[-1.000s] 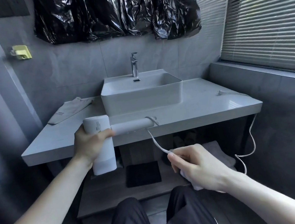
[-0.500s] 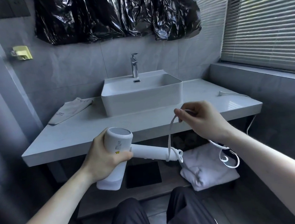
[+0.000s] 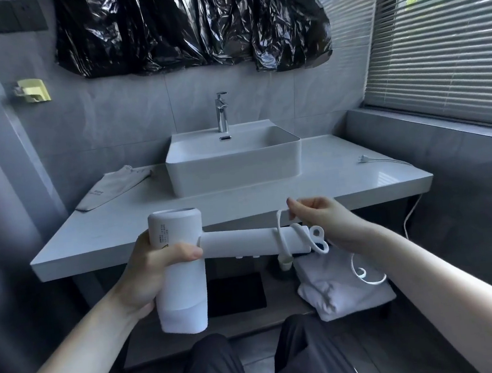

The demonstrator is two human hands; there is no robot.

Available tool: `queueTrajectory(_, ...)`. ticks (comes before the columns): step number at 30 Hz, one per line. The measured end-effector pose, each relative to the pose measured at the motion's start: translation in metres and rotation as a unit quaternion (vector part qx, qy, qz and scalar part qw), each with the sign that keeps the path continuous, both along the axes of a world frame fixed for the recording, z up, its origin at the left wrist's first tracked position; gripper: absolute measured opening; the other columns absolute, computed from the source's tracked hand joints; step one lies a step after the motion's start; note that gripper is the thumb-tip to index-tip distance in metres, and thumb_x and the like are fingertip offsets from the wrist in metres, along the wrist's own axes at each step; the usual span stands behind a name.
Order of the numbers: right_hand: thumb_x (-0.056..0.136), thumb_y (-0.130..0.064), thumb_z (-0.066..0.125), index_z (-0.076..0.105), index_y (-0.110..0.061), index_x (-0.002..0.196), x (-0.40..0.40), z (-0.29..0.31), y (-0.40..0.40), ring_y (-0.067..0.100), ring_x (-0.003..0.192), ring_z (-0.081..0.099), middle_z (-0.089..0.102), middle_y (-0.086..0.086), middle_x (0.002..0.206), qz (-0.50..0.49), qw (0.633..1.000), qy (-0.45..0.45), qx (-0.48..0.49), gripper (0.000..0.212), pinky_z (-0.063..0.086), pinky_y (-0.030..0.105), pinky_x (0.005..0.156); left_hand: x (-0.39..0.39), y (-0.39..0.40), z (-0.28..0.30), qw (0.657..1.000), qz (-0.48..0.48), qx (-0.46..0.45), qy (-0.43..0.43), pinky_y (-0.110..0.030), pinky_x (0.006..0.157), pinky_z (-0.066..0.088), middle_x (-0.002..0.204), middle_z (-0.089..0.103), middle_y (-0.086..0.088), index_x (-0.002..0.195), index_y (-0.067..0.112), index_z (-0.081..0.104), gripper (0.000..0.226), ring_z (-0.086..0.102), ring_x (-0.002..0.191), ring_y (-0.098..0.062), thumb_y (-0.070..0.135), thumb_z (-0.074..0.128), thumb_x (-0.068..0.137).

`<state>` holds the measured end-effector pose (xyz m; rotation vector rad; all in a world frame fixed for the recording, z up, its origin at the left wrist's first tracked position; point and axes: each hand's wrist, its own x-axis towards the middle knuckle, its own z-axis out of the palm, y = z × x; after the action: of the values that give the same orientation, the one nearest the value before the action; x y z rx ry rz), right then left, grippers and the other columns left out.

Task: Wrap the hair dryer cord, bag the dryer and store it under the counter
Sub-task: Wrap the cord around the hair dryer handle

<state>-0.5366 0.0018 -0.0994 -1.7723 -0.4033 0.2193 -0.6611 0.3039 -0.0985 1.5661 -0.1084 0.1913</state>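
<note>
The left hand (image 3: 156, 267) grips the white dryer (image 3: 181, 273) round its barrel, fingers curled across the front and thumb side behind, holding it in the air in front of the surface (image 3: 127, 230) edge. The barrel stands upright with its open end up; the handle (image 3: 245, 243) sticks out level to the right. The cord (image 3: 281, 234) makes 1 loop round the handle near its far end, and a second turn crosses close to the hanging ring at the tip.

The right hand (image 3: 322, 217) is just above the handle's end, its grip closed on the cord, pinching it between thumb and fingertips (image 3: 291, 204). From there the cord falls behind the forearm, curls in front of the towel (image 3: 342, 292) on the shelf (image 3: 254, 323) below, and runs up the right side to the surface, where the plug (image 3: 363, 159) lies flat near the back right.

A grey bag (image 3: 113, 187) lies flat on the surface at the back left, just beside the basin (image 3: 233, 169). The tap (image 3: 222, 110) stands behind the basin. Black plastic sheeting (image 3: 189, 24) hangs on the wall above, and a blind (image 3: 443, 41) covers the window on the right. A dark mat (image 3: 235, 291) lies on the shelf left of the towel. The person's dark trousers (image 3: 259, 365) show at the bottom.
</note>
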Motion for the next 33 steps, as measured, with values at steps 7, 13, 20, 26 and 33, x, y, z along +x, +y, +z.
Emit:
queueTrajectory(7, 0.113, -0.045, 0.047, 0.070, -0.017, 0.073, -0.032, -0.045, 0.011, 0.008, 0.047, 0.026, 0.038, 0.001, 0.060, 0.075, 0.994, 0.041, -0.066, 0.054, 0.020, 0.022, 0.044, 0.002, -0.001, -0.006, 0.997, 0.048, -0.059, 0.025, -0.035, 0.060, 0.054, 0.085, 0.062, -0.025, 0.096, -0.006, 0.068, 0.060, 0.066, 0.065, -0.032, 0.029, 0.083, 0.049)
queueTrajectory(13, 0.115, -0.051, 0.032, 0.072, -0.014, 0.077, -0.066, -0.065, 0.016, 0.000, 0.040, 0.035, 0.040, -0.011, 0.051, 0.119, 0.979, 0.019, -0.162, 0.067, 0.031, 0.011, 0.042, 0.012, 0.003, -0.004, 0.989, 0.117, -0.083, 0.035, -0.036, 0.058, 0.056, 0.071, 0.067, -0.009, 0.075, 0.013, 0.072, 0.037, 0.064, 0.062, -0.029, 0.027, 0.085, 0.043)
queueTrajectory(20, 0.113, -0.058, 0.025, 0.079, -0.023, 0.086, -0.097, -0.074, 0.013, 0.014, 0.055, 0.046, 0.051, -0.002, 0.065, 0.174, 0.930, 0.052, -0.319, 0.071, 0.042, 0.019, 0.049, 0.017, 0.011, -0.018, 0.982, 0.181, -0.044, 0.030, -0.033, 0.049, 0.056, 0.068, 0.068, -0.005, 0.083, 0.009, 0.072, 0.044, 0.064, 0.062, -0.028, 0.020, 0.088, 0.044)
queueTrajectory(26, 0.114, -0.057, 0.027, 0.078, -0.028, 0.105, -0.114, -0.041, 0.016, 0.006, 0.055, 0.040, 0.052, -0.016, 0.057, 0.290, 0.903, 0.117, -0.295, 0.059, 0.039, 0.020, 0.051, 0.025, 0.015, -0.049, 0.971, 0.228, 0.047, 0.044, -0.037, 0.062, 0.055, 0.067, 0.072, -0.001, 0.083, 0.006, 0.071, 0.051, 0.066, 0.065, -0.028, 0.027, 0.089, 0.040)
queueTrajectory(33, 0.110, -0.042, 0.051, 0.079, -0.018, 0.082, -0.083, -0.018, 0.006, 0.019, 0.053, 0.036, 0.039, 0.012, 0.074, 0.136, 0.967, -0.030, -0.213, 0.046, 0.032, 0.031, 0.050, 0.024, 0.016, -0.066, 0.968, 0.211, 0.127, 0.052, -0.034, 0.064, 0.052, 0.082, 0.070, -0.006, 0.092, 0.012, 0.070, 0.046, 0.062, 0.071, -0.023, 0.023, 0.088, 0.051)
